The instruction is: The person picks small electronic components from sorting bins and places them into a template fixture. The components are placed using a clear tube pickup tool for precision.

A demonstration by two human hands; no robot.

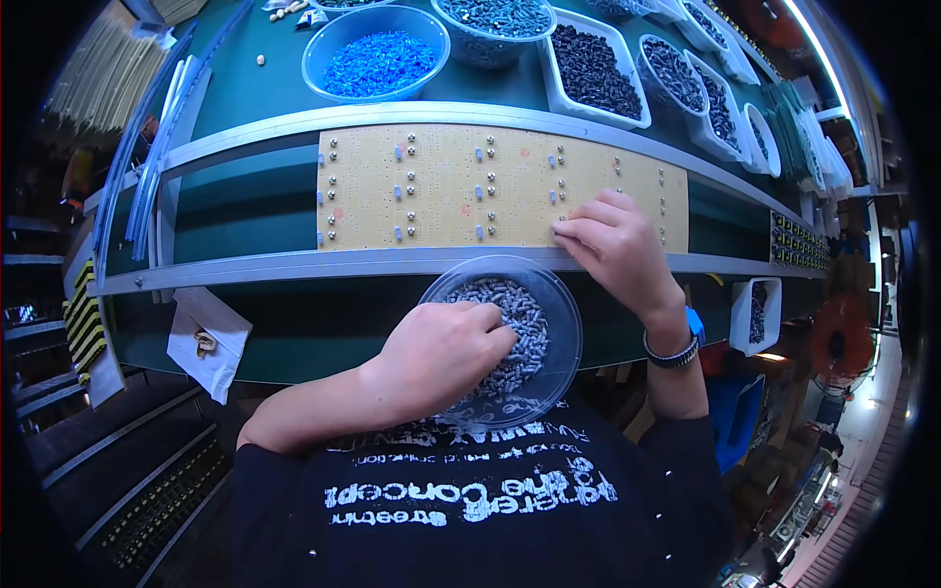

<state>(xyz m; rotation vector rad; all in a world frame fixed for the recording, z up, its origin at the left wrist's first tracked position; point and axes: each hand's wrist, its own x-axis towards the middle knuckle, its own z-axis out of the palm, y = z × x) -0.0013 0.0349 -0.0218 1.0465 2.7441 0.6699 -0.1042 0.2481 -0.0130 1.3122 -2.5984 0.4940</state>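
A long tan circuit board (pixel 441 211) lies between two metal rails. Rows of silver round parts and small grey-blue components stand on it. At the board's near edge, right of the middle, my right hand (pixel 616 240) pinches, its fingertips down on a small grey electronic component that they mostly cover. My left hand (pixel 446 348) is over a clear round bowl (pixel 571 328) heaped with grey cylindrical components (pixel 524 338). Its fingers are curled together against the heap; what they hold is hidden. The bowl sits close to my body, below the near rail.
Beyond the far rail (pixel 470 113) stand a bowl of blue parts (pixel 377 64), a white tub of black parts (pixel 591 73) and several more containers. A white paper (pixel 208 338) lies at left. A small white tub (pixel 756 314) is at right, near a blue bin (pixel 737 421).
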